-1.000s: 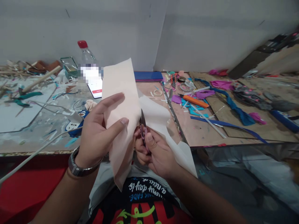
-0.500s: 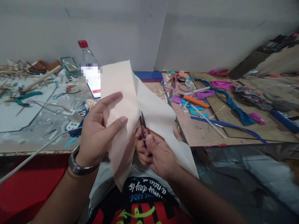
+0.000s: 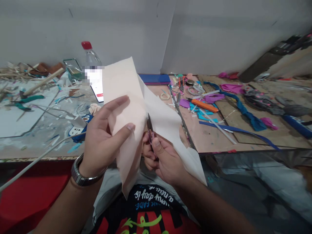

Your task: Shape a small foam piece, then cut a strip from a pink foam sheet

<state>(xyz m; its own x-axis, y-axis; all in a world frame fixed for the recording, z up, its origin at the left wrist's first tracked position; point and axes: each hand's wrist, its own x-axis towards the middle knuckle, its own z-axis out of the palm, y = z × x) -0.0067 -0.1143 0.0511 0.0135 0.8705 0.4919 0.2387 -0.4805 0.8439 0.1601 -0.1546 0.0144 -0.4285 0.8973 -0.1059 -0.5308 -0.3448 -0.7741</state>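
A large pale cream sheet (image 3: 124, 84) hangs in front of me, its left part upright and its right part spreading toward my lap. My left hand (image 3: 104, 130) grips the left part, thumb and forefinger on its face. A metal watch is on that wrist. Small scissors (image 3: 150, 130) with pinkish handles are in my right hand (image 3: 162, 156), whose fingers are wrapped round them. The scissors point up, with the blades at the line between the two parts of the sheet. The blade tips are partly hidden by the sheet.
Behind the sheet are a lit phone (image 3: 96, 84) and a red-capped bottle (image 3: 90, 53). Green-handled pliers (image 3: 26, 101) and a power strip (image 3: 78, 130) lie left. On the right are an orange cutter (image 3: 204, 105), tape rolls, coloured scraps and a blue strip (image 3: 239, 130).
The upper part of the sheet has tilted and shifted slightly left. The scissors have moved a little up and right, and their blades look closer together.
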